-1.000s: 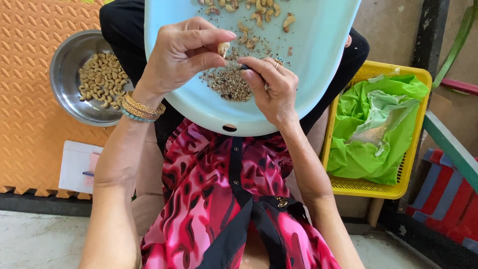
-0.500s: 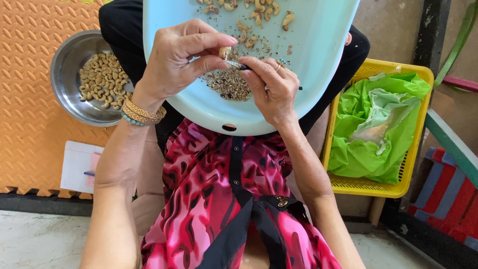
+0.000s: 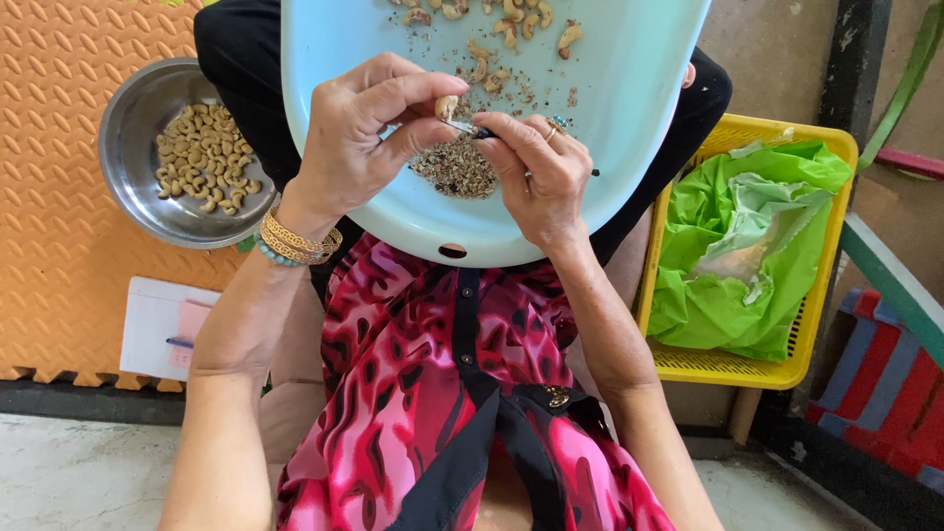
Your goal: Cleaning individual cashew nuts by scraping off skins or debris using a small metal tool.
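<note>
Steel bowl [image 3: 147, 147] of peeled cashews on orange mat, well apart from tray rim. Left hand [image 3: 359, 138] pinching cashew [image 3: 446, 105] over pale blue tray [image 3: 629, 147]; right hand [image 3: 536, 172] gripping small knife [image 3: 470, 128] against it. Yellow basket [image 3: 787, 369] with green bag just beside tray's right edge.

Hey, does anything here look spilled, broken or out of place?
Nothing stands out. The specks and scrap pile lie inside the tray, peeled nuts sit in the bowl, and the left hand holds one nut.
</note>
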